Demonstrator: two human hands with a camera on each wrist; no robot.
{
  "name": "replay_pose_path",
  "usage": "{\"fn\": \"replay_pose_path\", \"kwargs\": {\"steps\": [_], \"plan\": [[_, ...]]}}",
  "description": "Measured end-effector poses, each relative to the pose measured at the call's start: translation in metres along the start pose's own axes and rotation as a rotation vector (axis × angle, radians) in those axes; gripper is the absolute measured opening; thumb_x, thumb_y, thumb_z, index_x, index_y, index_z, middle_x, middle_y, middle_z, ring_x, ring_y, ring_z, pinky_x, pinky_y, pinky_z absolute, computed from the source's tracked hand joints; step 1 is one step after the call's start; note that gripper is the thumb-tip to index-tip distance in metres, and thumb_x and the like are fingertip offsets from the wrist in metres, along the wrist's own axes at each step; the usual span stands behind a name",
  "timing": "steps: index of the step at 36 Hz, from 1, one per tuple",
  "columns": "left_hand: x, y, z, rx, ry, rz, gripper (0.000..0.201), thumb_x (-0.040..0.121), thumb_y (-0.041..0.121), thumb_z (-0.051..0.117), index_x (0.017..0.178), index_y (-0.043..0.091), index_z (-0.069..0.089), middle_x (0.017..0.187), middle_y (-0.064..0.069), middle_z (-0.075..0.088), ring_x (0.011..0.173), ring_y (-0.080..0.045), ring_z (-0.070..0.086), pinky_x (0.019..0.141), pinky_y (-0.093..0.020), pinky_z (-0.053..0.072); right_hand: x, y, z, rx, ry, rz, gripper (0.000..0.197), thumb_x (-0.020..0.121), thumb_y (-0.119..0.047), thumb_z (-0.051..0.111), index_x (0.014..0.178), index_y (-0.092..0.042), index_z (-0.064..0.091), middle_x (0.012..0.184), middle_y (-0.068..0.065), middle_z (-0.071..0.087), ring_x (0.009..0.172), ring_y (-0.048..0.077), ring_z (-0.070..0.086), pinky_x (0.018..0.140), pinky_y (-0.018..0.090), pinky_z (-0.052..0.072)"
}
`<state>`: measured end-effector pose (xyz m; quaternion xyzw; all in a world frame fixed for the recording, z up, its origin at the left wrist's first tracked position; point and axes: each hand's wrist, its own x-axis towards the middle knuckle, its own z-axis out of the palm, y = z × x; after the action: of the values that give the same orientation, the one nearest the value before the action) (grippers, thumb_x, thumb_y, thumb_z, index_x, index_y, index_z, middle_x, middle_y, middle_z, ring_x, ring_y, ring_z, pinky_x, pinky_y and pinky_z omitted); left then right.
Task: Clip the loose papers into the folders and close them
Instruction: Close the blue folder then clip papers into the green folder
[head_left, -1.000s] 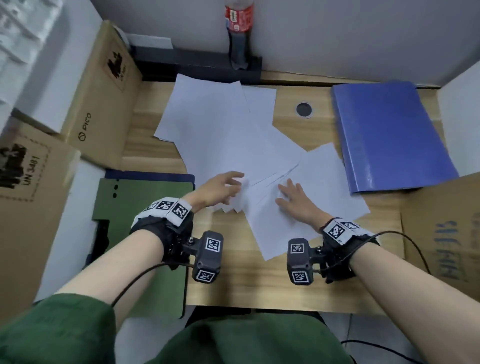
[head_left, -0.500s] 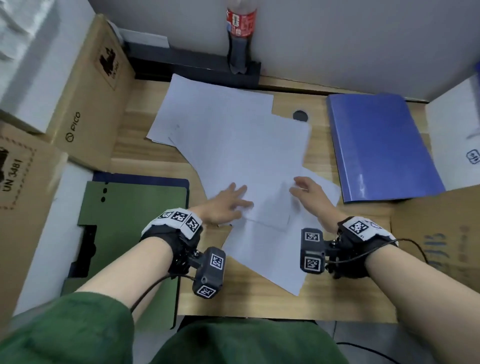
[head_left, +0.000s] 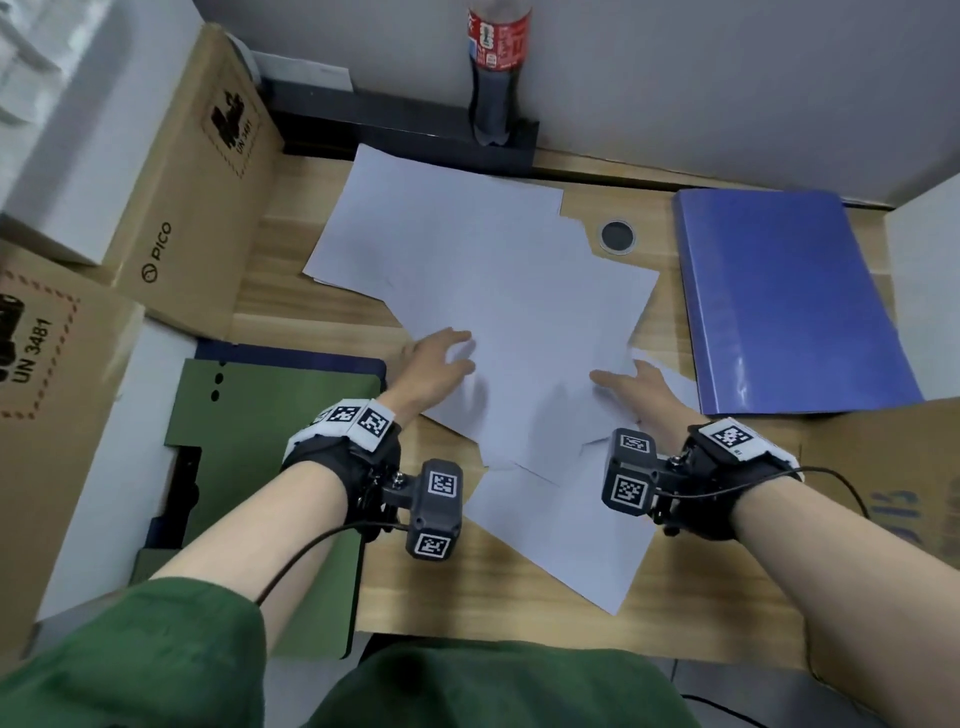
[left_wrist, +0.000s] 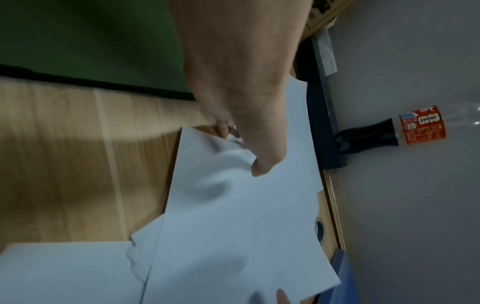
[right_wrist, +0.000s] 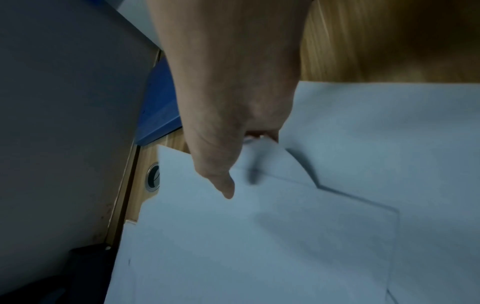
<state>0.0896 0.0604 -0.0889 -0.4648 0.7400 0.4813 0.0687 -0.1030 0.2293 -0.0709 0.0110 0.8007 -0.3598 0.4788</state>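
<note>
Several loose white papers (head_left: 498, 291) lie overlapped across the middle of the wooden desk (head_left: 519, 613). My left hand (head_left: 441, 358) is at the pile's left edge. Its thumb (left_wrist: 259, 164) lies on top and curled fingers sit at the edge, pinching the sheets, which bulge there. At the pile's right edge my right hand (head_left: 631, 387) has its thumb (right_wrist: 223, 185) on top and its fingers tucked under a sheet. A closed blue folder (head_left: 789, 301) lies at the right. Off the desk's left edge is a green folder (head_left: 270, 441).
Cardboard boxes (head_left: 171, 171) stand along the left, and another box (head_left: 883, 499) is at the right front. A cola bottle (head_left: 496, 73) stands on a dark ledge at the back wall. A round cable hole (head_left: 617, 236) sits behind the papers.
The scattered sheets have been drawn together into one overlapping pile. Both hands moved from the middle of the sheets out to the pile's left and right edges.
</note>
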Motion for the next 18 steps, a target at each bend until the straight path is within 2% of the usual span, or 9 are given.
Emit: {"fn": "replay_pose_path", "kwargs": {"steps": [3,5,6,8,10,12,15,18], "plan": [[-0.002,0.009,0.006,-0.113,-0.058,0.016,0.047,0.093,0.021,0.055,0.139,0.022,0.048,0.153,-0.002,0.036,0.142,-0.019,0.030,0.116,-0.036,0.025,-0.002,0.008,-0.005,0.019,-0.002,0.015,0.051,0.090,-0.010,0.060,0.136,-0.002,0.041,0.123,0.017,0.061,0.096,0.031,0.062,0.074,0.035,0.052],[-0.002,0.012,0.008,-0.179,-0.043,0.000,0.047,0.093,0.018,0.054,0.139,0.020,0.047,0.150,-0.001,0.038,0.140,-0.017,0.033,0.111,-0.031,0.031,-0.006,0.014,-0.011,0.000,0.030,0.016,0.043,0.090,-0.005,0.057,0.132,-0.002,0.045,0.112,0.016,0.062,0.091,0.031,0.062,0.071,0.033,0.053],[-0.001,0.013,0.008,-0.195,-0.021,-0.012,0.047,0.093,0.016,0.053,0.140,0.019,0.045,0.150,-0.002,0.038,0.140,-0.017,0.033,0.109,-0.031,0.033,-0.008,0.016,-0.016,-0.016,0.051,0.002,0.040,0.090,-0.004,0.055,0.130,-0.003,0.047,0.108,0.014,0.062,0.090,0.029,0.061,0.071,0.031,0.052],[0.001,0.013,0.006,-0.206,0.020,-0.054,0.049,0.095,0.011,0.049,0.142,0.016,0.041,0.149,-0.005,0.037,0.139,-0.019,0.035,0.102,-0.027,0.035,-0.011,0.020,-0.024,-0.042,0.134,-0.037,0.035,0.090,-0.001,0.050,0.124,-0.007,0.051,0.104,0.011,0.060,0.087,0.024,0.058,0.059,0.021,0.048],[0.002,0.016,0.004,-0.180,0.033,-0.082,0.050,0.096,0.008,0.046,0.144,0.014,0.038,0.149,-0.007,0.037,0.136,-0.020,0.037,0.098,-0.025,0.035,-0.015,0.025,-0.034,-0.035,0.189,-0.054,0.033,0.091,0.000,0.046,0.122,-0.006,0.053,0.107,0.014,0.061,0.079,0.021,0.056,0.050,0.018,0.041],[0.004,0.018,0.004,-0.131,0.017,-0.087,0.050,0.095,0.008,0.045,0.144,0.013,0.038,0.151,-0.007,0.036,0.136,-0.021,0.037,0.105,-0.029,0.034,-0.017,0.032,-0.045,0.007,0.183,-0.039,0.032,0.092,-0.001,0.044,0.123,-0.003,0.052,0.099,0.011,0.062,0.069,0.015,0.055,0.051,0.021,0.040],[0.009,0.019,0.003,-0.006,-0.024,-0.083,0.047,0.095,0.012,0.045,0.142,0.012,0.042,0.154,-0.007,0.031,0.142,-0.023,0.029,0.116,-0.037,0.025,-0.025,0.040,-0.056,0.039,0.200,-0.025,0.031,0.093,0.002,0.042,0.122,-0.006,0.050,0.086,0.002,0.057,0.066,0.010,0.052,0.049,0.020,0.039],[0.014,0.019,0.001,0.200,-0.048,-0.104,0.028,0.096,0.020,0.040,0.119,0.021,0.056,0.147,-0.007,0.036,0.143,-0.022,0.024,0.113,-0.033,0.017,-0.030,0.052,-0.067,0.064,0.195,0.020,0.027,0.092,0.008,0.040,0.114,-0.005,0.048,0.082,0.004,0.055,0.066,0.012,0.050,0.043,0.014,0.044]]}}
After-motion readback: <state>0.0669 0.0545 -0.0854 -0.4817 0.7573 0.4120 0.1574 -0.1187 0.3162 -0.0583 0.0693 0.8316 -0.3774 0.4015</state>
